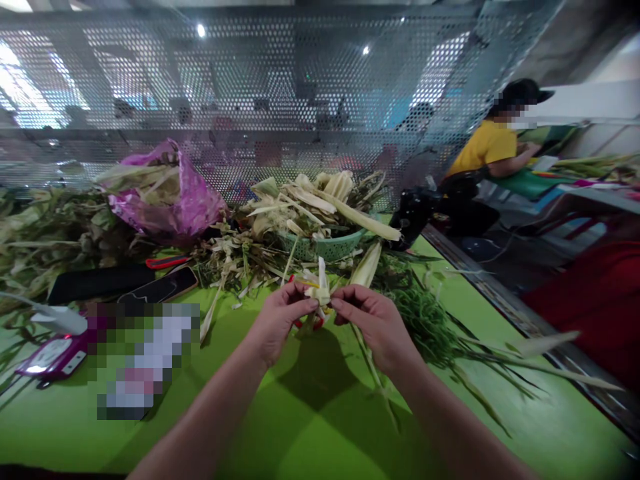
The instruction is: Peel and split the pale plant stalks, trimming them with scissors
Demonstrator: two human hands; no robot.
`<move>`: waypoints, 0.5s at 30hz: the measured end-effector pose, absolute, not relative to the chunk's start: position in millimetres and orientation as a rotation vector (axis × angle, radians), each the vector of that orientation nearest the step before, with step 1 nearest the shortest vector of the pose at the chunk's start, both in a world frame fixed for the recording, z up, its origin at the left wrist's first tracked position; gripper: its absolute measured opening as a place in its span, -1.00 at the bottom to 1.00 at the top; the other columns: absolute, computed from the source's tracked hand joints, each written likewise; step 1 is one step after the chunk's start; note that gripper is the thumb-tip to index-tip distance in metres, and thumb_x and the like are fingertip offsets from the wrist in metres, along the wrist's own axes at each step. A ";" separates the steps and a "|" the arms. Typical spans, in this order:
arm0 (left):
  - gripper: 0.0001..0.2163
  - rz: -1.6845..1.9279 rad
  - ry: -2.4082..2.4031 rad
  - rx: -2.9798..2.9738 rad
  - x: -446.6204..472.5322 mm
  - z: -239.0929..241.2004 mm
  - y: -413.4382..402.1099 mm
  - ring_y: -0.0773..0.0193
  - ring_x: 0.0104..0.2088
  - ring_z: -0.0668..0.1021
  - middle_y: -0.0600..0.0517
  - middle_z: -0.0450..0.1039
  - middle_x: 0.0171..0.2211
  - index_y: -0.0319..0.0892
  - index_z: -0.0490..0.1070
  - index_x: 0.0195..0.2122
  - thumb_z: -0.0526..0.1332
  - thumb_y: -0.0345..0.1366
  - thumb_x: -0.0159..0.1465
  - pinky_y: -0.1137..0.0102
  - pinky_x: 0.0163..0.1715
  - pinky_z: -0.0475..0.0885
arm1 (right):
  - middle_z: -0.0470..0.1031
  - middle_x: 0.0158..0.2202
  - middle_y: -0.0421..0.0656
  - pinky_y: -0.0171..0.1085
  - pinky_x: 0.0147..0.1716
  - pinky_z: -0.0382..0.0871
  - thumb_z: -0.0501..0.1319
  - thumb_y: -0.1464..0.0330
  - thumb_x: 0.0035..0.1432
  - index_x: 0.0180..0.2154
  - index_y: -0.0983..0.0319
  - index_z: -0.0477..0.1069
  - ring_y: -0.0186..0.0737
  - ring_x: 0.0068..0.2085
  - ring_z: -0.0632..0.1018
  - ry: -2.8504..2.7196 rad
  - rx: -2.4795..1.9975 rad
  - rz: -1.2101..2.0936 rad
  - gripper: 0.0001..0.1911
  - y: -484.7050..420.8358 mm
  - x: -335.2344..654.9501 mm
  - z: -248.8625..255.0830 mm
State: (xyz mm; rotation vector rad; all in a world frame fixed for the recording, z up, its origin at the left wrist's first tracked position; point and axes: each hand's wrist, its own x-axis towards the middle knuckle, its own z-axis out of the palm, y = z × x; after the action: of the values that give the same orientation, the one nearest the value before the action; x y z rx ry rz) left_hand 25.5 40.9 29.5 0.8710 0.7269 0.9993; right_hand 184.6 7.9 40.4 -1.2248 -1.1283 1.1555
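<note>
Between my two hands, above the green table, is a folded piece of pale dried husk (320,292), with one strip sticking up from it. My left hand (285,313) pinches its left side between thumb and fingers. On the right side, my right hand (373,319) grips it in a similar pinch. Something red with curved edges (318,323) shows just behind and below the fingers; they partly hide it, and I cannot make out its kind. Beyond the hands stands a green plastic basket (325,248) heaped with dried husks (320,200).
A pink plastic bag (170,207) of husks stands back left. Below it lie a red utility knife (167,261), a phone (159,287) and a purple power strip (63,350). Green stringy plant material (425,320) lies right. Perforated metal screen (280,100) behind; a person in yellow (487,147) sits beyond.
</note>
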 end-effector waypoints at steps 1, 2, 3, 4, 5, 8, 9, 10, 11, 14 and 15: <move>-0.79 1.006 0.740 0.881 25.6 30.2 40.7 0.45 -0.44 0.47 0.05 0.47 -0.40 -0.24 0.41 -0.35 0.37 -0.39 -0.01 0.51 -0.37 0.37 | 0.45 -0.50 -0.20 -0.35 -0.50 0.28 0.36 0.27 -0.05 -0.38 0.27 0.50 -0.36 -0.50 0.41 -1.147 -1.235 1.133 -0.80 8.0 184.7 40.2; -0.79 1.010 0.751 0.887 25.8 30.9 40.6 0.44 -0.44 0.47 0.04 0.48 -0.40 -0.24 0.41 -0.35 0.38 -0.39 -0.01 0.51 -0.37 0.36 | 0.46 -0.50 -0.20 -0.34 -0.49 0.29 0.35 0.27 -0.05 -0.37 0.27 0.51 -0.35 -0.49 0.41 -1.163 -1.243 1.116 -0.79 8.0 184.8 40.4; -0.78 1.013 0.758 0.892 25.9 31.5 40.6 0.44 -0.45 0.47 0.04 0.48 -0.41 -0.25 0.41 -0.36 0.38 -0.38 -0.02 0.50 -0.37 0.36 | 0.46 -0.50 -0.19 -0.33 -0.49 0.29 0.35 0.26 -0.05 -0.37 0.27 0.51 -0.34 -0.50 0.41 -1.175 -1.250 1.104 -0.79 7.8 184.7 40.8; -0.78 1.015 0.763 0.896 26.0 32.2 40.6 0.43 -0.45 0.47 0.04 0.48 -0.42 -0.25 0.41 -0.36 0.38 -0.37 -0.03 0.50 -0.38 0.36 | 0.45 -0.51 -0.19 -0.32 -0.50 0.29 0.34 0.26 -0.05 -0.37 0.26 0.51 -0.33 -0.50 0.41 -1.186 -1.257 1.097 -0.78 7.5 184.6 41.5; -0.78 1.018 0.767 0.899 26.1 32.9 40.7 0.43 -0.46 0.46 0.04 0.48 -0.43 -0.25 0.41 -0.37 0.39 -0.37 -0.03 0.50 -0.39 0.35 | 0.45 -0.53 -0.19 -0.32 -0.50 0.29 0.34 0.25 -0.05 -0.37 0.26 0.52 -0.33 -0.51 0.41 -1.194 -1.264 1.091 -0.79 7.1 184.4 42.2; -0.78 1.026 0.786 0.916 26.1 34.4 40.7 0.45 -0.48 0.44 0.06 0.46 -0.46 -0.25 0.40 -0.39 0.39 -0.37 -0.04 0.51 -0.42 0.33 | 0.44 -0.54 -0.21 -0.32 -0.51 0.27 0.33 0.26 -0.04 -0.38 0.26 0.52 -0.34 -0.51 0.40 -1.217 -1.279 1.080 -0.80 6.1 183.8 44.1; -0.78 1.026 0.794 0.923 26.0 34.8 40.6 0.45 -0.49 0.43 0.07 0.46 -0.47 -0.25 0.40 -0.39 0.38 -0.37 -0.04 0.51 -0.43 0.33 | 0.44 -0.54 -0.21 -0.33 -0.50 0.27 0.32 0.26 -0.03 -0.38 0.26 0.52 -0.34 -0.51 0.40 -1.225 -1.283 1.080 -0.80 6.0 183.7 44.1; -0.79 1.027 0.799 0.928 26.0 35.0 40.5 0.45 -0.49 0.43 0.07 0.46 -0.46 -0.25 0.40 -0.38 0.38 -0.37 -0.04 0.51 -0.43 0.32 | 0.45 -0.54 -0.21 -0.33 -0.50 0.26 0.32 0.26 -0.03 -0.38 0.26 0.52 -0.34 -0.50 0.40 -1.233 -1.285 1.080 -0.81 6.2 183.8 43.8; -0.78 1.027 0.801 0.931 25.9 35.0 40.2 0.45 -0.49 0.43 0.07 0.46 -0.46 -0.24 0.40 -0.38 0.38 -0.37 -0.03 0.51 -0.43 0.32 | 0.44 -0.54 -0.21 -0.33 -0.50 0.26 0.32 0.27 -0.03 -0.37 0.26 0.52 -0.34 -0.50 0.40 -1.241 -1.288 1.078 -0.81 6.6 184.1 43.0; -0.78 1.015 0.777 0.934 25.6 34.3 39.2 0.44 -0.46 0.44 0.06 0.45 -0.43 -0.24 0.39 -0.36 0.37 -0.37 -0.01 0.50 -0.39 0.34 | 0.42 -0.55 -0.23 -0.33 -0.49 0.25 0.32 0.28 -0.02 -0.37 0.26 0.50 -0.33 -0.50 0.39 -1.283 -1.301 1.040 -0.82 8.4 185.7 39.1; -0.78 1.009 0.764 0.934 25.5 33.9 38.9 0.43 -0.44 0.45 0.05 0.46 -0.41 -0.23 0.38 -0.35 0.36 -0.37 0.00 0.49 -0.36 0.35 | 0.42 -0.54 -0.23 -0.33 -0.48 0.25 0.31 0.28 -0.01 -0.37 0.26 0.49 -0.33 -0.50 0.39 -1.305 -1.307 1.022 -0.83 8.9 186.2 37.8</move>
State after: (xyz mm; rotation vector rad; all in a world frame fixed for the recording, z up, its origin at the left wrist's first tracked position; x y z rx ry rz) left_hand 25.5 38.9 33.9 0.9340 0.7640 1.0095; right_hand 186.2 8.9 37.8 -1.3069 -1.3048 1.0221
